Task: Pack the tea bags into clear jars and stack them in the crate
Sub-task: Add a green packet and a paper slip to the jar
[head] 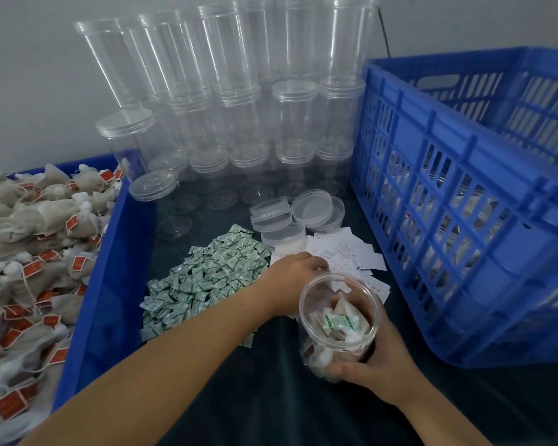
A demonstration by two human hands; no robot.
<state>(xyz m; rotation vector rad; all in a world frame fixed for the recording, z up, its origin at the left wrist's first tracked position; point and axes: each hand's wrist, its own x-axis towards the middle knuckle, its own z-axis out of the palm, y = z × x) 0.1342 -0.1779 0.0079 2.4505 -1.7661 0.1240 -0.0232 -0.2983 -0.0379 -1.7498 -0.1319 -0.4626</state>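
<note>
At the left edge of the frame a blue bin [87,304] is heaped with tea bags [29,252], pale pouches with orange tags on strings. Right of it, on the dark table [271,397], lies a spread of small green-and-white sachets [207,278]. Behind them, in the upper middle, stand stacked rows of empty clear jars [232,101], and a few loose lids [303,210] lie in front of those. The left hand [295,278] reaches across the centre onto a scatter of white paper slips [351,255], its fingers curled down onto them; whether it pinches one cannot be told. Just right of and below that hand, touching its wrist side, is an open jar [337,320] holding tea bags and a green sachet. The right hand [377,365] grips this jar from below and the right, thumb across its lower wall. The blue crate [464,220] fills the right side, with packed jars dimly showing through its slots.
</note>
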